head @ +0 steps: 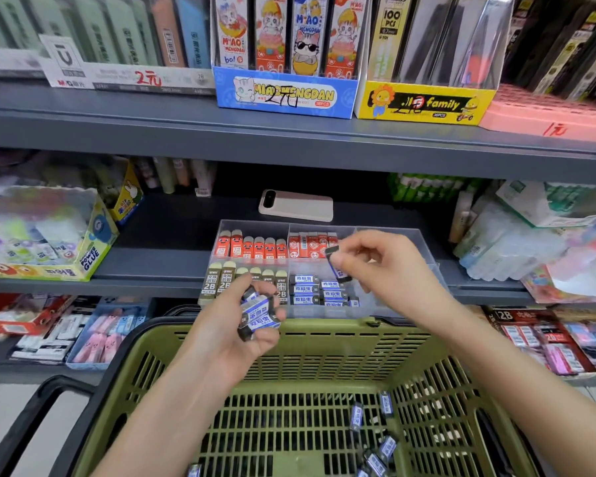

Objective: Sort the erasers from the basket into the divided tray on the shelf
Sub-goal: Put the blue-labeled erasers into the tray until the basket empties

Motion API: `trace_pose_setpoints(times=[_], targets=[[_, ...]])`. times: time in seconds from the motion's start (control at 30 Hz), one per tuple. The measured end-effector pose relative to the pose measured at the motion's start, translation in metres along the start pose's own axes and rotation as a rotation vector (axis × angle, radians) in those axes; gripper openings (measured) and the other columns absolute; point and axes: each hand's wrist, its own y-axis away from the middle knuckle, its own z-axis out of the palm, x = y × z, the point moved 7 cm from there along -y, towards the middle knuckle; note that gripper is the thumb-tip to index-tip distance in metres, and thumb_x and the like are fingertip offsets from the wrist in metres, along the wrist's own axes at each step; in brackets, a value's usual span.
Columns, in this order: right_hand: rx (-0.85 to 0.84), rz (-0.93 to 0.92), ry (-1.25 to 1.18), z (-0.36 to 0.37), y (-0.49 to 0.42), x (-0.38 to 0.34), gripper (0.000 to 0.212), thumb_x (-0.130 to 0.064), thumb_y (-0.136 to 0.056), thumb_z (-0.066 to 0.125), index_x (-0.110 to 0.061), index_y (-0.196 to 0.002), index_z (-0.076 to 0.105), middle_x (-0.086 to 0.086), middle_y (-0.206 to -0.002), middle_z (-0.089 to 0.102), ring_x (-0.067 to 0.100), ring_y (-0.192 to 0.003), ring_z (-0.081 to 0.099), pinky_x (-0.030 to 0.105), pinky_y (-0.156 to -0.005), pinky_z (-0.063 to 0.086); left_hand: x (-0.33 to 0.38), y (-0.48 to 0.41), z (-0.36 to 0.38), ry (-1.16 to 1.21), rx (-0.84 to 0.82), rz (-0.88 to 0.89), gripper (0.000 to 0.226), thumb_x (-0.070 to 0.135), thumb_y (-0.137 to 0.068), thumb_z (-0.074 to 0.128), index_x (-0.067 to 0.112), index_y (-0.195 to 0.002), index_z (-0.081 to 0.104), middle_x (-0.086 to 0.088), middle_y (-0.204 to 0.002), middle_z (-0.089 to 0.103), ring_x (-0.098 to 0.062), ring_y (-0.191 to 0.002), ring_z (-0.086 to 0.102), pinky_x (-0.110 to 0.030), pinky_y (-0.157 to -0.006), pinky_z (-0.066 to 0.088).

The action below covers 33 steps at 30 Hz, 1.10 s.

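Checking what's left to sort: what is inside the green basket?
Several blue-and-black erasers lie loose on the basket floor, right of centre. The forearms hide parts of it.

This is a stationery shop: tiered grey metal shelves (289, 139) carry retail display cartons, like the blue carton (286, 96) at top centre and the yellow carton (424, 104) to its right, both marked 36PCS. Prices are handwritten on them and on a white price card (131, 79) at upper left, and a green shopping basket (324, 339) fills the bottom of the frame.
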Motion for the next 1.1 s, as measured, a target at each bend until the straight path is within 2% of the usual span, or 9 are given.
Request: trace_pose_setpoints(times=[0.07,0.17,0.3,0.4,0.53,0.63,0.8,1.03,1.1], targets=[[-0.023,0.102,0.042,0.002,-0.008,0.024,0.001,-0.021,-0.087,0.063,-0.021,-0.086,0.063,-0.002,-0.068,0.06,0.013,-0.053,0.054,0.025,-0.054,0.045,0.002,0.003,0.004,0.024,-0.029,-0.013,0.038,0.03,-0.096,0.048,0.004,-0.07,0.06,-0.01,-0.058,0.056,-0.02,-0.052,0.051,-0.018,-0.03,0.03],[-0.075,0.141,0.159,0.01,-0.012,0.047,0.025,-0.016,-0.089,0.06,-0.021,-0.113,0.064,-0.007,-0.068,0.057,0.007,-0.059,0.052,0.027,-0.065,0.045,0.004,0.006,0.008,0.026,-0.048,-0.014,0.039,0.03,-0.095,0.048,0.004,-0.069,0.061,-0.01,-0.058,0.056,-0.019,-0.052,0.052,-0.017,-0.031,0.03],[-0.063,0.125,0.457,0.009,-0.013,0.052,0.013,-0.029,-0.082,0.066,-0.032,-0.093,0.072,-0.013,-0.08,0.068,0.003,-0.079,0.056,0.023,-0.068,0.035,0.005,0.007,0.004,0.047,-0.032,-0.029,0.04,0.03,-0.096,0.048,0.005,-0.067,0.059,-0.008,-0.059,0.055,-0.019,-0.057,0.049,-0.015,-0.032,0.03],[-0.064,0.142,0.504,0.01,-0.014,0.054,0.006,-0.033,-0.076,0.072,-0.03,-0.08,0.069,-0.012,-0.079,0.069,0.009,-0.088,0.058,0.023,-0.071,0.035,0.005,0.004,-0.002,0.067,0.001,-0.037,0.039,0.029,-0.096,0.048,0.004,-0.069,0.059,-0.009,-0.06,0.054,-0.021,-0.059,0.049,-0.018,-0.03,0.03],[-0.115,0.145,0.463,0.015,-0.012,0.057,0.009,-0.033,-0.073,0.076,-0.029,-0.073,0.068,-0.011,-0.076,0.069,0.005,-0.083,0.056,0.022,-0.068,0.036,0.004,0.001,-0.004,0.089,0.011,-0.051,0.04,0.028,-0.096,0.048,0.004,-0.067,0.059,-0.009,-0.061,0.054,-0.02,-0.061,0.049,-0.016,-0.031,0.03],[-0.085,0.11,0.486,0.013,-0.011,0.057,0.011,-0.037,-0.07,0.078,-0.029,-0.075,0.072,-0.012,-0.076,0.069,0.005,-0.083,0.05,0.024,-0.069,0.032,0.003,-0.001,-0.003,0.094,0.005,-0.052,0.042,0.028,-0.096,0.048,0.003,-0.064,0.061,-0.01,-0.061,0.054,-0.02,-0.06,0.049,-0.017,-0.03,0.03],[-0.114,-0.021,0.844,0.017,-0.011,0.053,0.017,-0.048,-0.074,0.07,-0.033,-0.08,0.074,-0.013,-0.088,0.063,0.012,-0.089,0.046,0.027,-0.079,0.031,0.0,-0.001,0.002,0.114,-0.027,-0.061,0.043,0.025,-0.094,0.049,0.001,-0.061,0.062,-0.011,-0.061,0.055,-0.021,-0.057,0.05,-0.014,-0.034,0.031],[-0.171,-0.133,0.961,0.023,-0.011,0.045,0.024,-0.047,-0.088,0.053,-0.035,-0.095,0.073,-0.008,-0.098,0.06,0.017,-0.097,0.045,0.029,-0.082,0.026,0.0,0.002,0.013,0.089,-0.135,-0.054,0.055,0.029,-0.097,0.045,0.0,-0.056,0.068,-0.013,-0.062,0.059,-0.022,-0.053,0.058,-0.016,-0.031,0.033],[-0.095,-0.237,0.868,0.019,-0.008,0.027,0.024,-0.045,-0.089,0.054,-0.031,-0.096,0.073,-0.008,-0.095,0.06,0.019,-0.095,0.045,0.029,-0.08,0.026,0.0,0.003,0.016,0.063,-0.172,-0.058,0.057,0.031,-0.098,0.042,-0.001,-0.059,0.07,-0.015,-0.063,0.06,-0.024,-0.053,0.061,-0.016,-0.03,0.034]])
